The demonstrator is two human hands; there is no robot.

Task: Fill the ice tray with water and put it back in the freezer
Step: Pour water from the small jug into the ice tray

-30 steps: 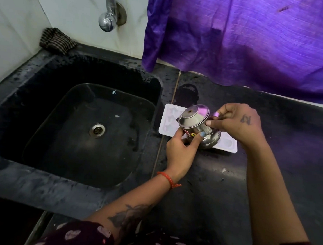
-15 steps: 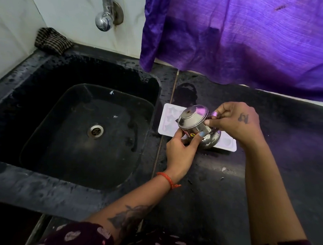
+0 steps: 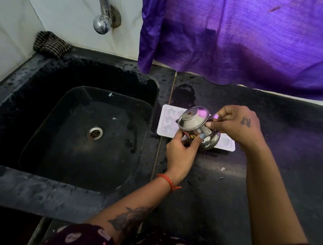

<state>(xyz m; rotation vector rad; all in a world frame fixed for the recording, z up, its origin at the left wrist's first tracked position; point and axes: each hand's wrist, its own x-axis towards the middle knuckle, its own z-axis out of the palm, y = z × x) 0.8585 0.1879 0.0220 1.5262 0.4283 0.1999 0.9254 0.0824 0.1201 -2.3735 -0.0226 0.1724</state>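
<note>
The steel pot (image 3: 197,128) and hands hide the ice tray's (image 3: 166,120) middle.

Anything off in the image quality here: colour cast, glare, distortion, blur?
Head view: a purple tint from the curtain falls on the counter, the ice tray and the steel kettle, whose lid reflects it as glare; the black sink is dim, with little detail; the wide-angle lens bends the edges; no notable motion blur on the left hand or the right hand.
</note>
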